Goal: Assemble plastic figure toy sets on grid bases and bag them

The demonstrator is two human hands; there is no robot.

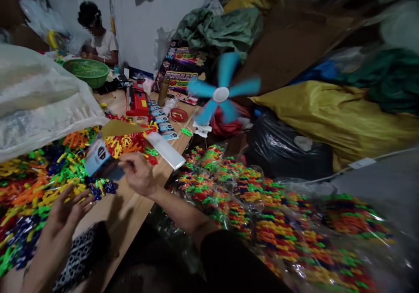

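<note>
My right hand [139, 173] pinches the edge of a blue printed card [98, 156] and holds it up over the table. A heap of small bright plastic toy pieces [39, 190] spreads beneath and behind it. At the lower left my left hand [60, 225] is open, fingers apart, in front of the heap and below the card. Beside that wrist lies a dark item with a white pattern [81, 253]. A stack of clear plastic sleeves [165, 149] lies past my right hand, at the table's edge.
A fan with blue blades [221, 94] stands beyond the table edge. Farther along are a red box-shaped device [135, 102], a row of blue cards [163, 120] and a green basin [87, 72] near another person. Bags of colourful pieces [281, 223] fill the right side.
</note>
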